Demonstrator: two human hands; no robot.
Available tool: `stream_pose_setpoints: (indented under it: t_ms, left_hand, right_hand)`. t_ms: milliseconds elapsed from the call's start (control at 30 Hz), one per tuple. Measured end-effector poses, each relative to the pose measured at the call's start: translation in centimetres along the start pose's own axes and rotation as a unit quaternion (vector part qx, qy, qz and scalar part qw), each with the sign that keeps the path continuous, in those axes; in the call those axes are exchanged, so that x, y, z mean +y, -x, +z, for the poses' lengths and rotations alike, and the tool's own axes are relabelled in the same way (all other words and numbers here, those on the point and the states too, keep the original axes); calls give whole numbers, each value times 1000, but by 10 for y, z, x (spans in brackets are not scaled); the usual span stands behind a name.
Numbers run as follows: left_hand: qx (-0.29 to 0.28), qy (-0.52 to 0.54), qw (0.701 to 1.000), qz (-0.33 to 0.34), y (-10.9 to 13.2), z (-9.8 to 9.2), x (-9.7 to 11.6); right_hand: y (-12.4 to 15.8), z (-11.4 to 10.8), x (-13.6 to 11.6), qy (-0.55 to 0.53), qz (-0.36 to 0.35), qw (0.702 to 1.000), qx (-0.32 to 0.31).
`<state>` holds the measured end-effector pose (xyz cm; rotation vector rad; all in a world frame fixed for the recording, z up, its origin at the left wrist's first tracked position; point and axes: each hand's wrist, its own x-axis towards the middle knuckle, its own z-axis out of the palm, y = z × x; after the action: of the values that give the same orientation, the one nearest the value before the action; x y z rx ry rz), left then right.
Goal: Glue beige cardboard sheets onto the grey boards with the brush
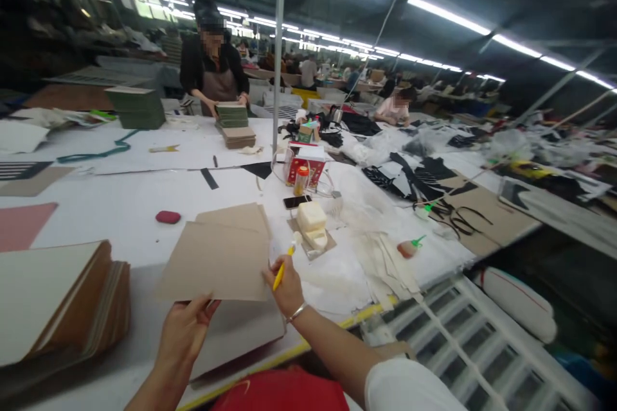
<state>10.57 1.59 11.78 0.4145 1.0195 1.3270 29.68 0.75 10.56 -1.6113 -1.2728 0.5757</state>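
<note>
My left hand (186, 327) pinches the near edge of a brown cardboard sheet (216, 260) and holds it up over the white table (110, 205). A second brown sheet (238, 215) lies just behind it. My right hand (288, 289) is closed round a yellow brush (282, 268) at the sheet's right edge, its tip pointing towards the cream blocks (312, 223) on a small board. A grey board (241, 331) lies flat under my hands.
A thick stack of boards (62, 302) sits at the near left. A red oval object (168, 217), a phone (296, 201), a red box (306, 167) and glue bottles (409, 247) lie around. A person (213, 67) handles green stacks (232, 114) across the table. A metal pole (277, 51) rises mid-table.
</note>
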Motion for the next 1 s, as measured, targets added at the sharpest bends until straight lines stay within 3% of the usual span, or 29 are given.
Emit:
stream_pose_setpoints:
  t_ms: [133,233,333,400,500,600,667,1000]
  left_hand:
    - [3,-9,1000,-13,10,-8,-8]
    - [56,-32,998,-19,11,-37,-15]
    - [105,-119,987,-22,14,-74,-23]
    - [113,-226,967,-21,16,-93,-27]
    - [79,-413,907,14,16,-113,-30]
    - [40,-534,843,60,15,-125,-30]
    - [34,-565,822,63,14,-131,-32]
    - [40,-575,816,27,-2,-143,-41]
  right_hand:
    - [20,-4,22,-49,32,998,-38]
    - [34,-6,41,-24,37,997,-59]
    - [48,-10,57,20,31,995,-94]
    - [54,-12,65,47,27,992,-113]
    - [52,-11,71,84,21,987,-134]
    - [42,-5,74,116,14,982,-147]
    - [35,1,76,131,11,980,-152]
    - [19,16,82,183,18,969,-167]
